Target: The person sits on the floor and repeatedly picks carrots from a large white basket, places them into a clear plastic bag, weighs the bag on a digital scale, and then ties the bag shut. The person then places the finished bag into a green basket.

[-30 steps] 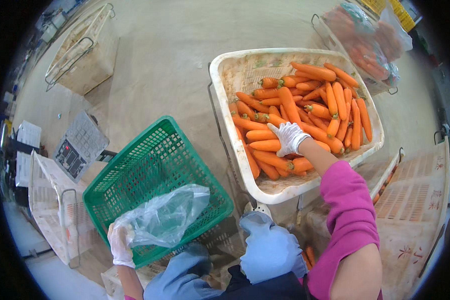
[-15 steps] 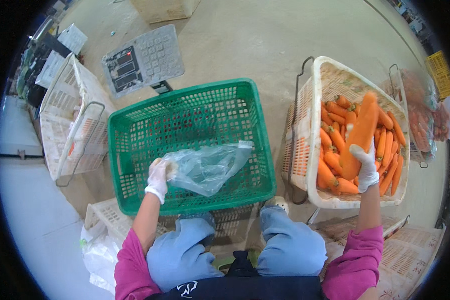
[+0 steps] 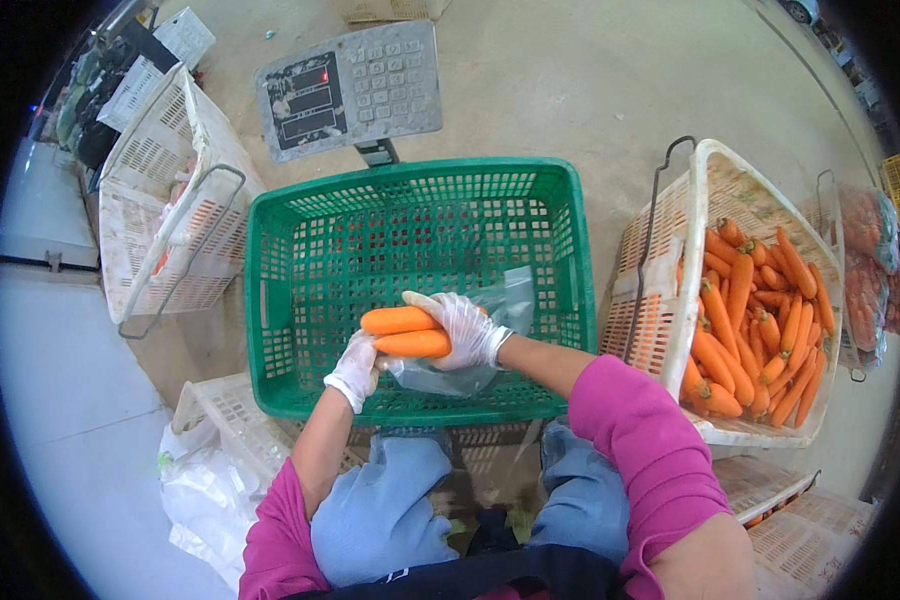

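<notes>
Carrots (image 3: 406,332) — two of them — lie across our right hand (image 3: 467,330), over the near part of the green basket (image 3: 300,250). Largest around us is that basket, then the white crate (image 3: 715,190) of loose carrots on our right, then the scale's grey keypad head (image 3: 350,90) beyond. Our right fingers are wrapped round both carrots; our left hand (image 3: 354,370) pinches the clear plastic bag (image 3: 440,375) beneath them.

Carrots (image 3: 405,331): orange. Gloves on both hands: white. Bag (image 3: 475,345): clear. Centre basket (image 3: 270,300): green, lattice pattern. Right crate (image 3: 715,180): cream, lattice pattern. Scale (image 3: 350,85): grey. Sleeves (image 3: 640,440): pink. Trousers (image 3: 380,505): blue.
</notes>
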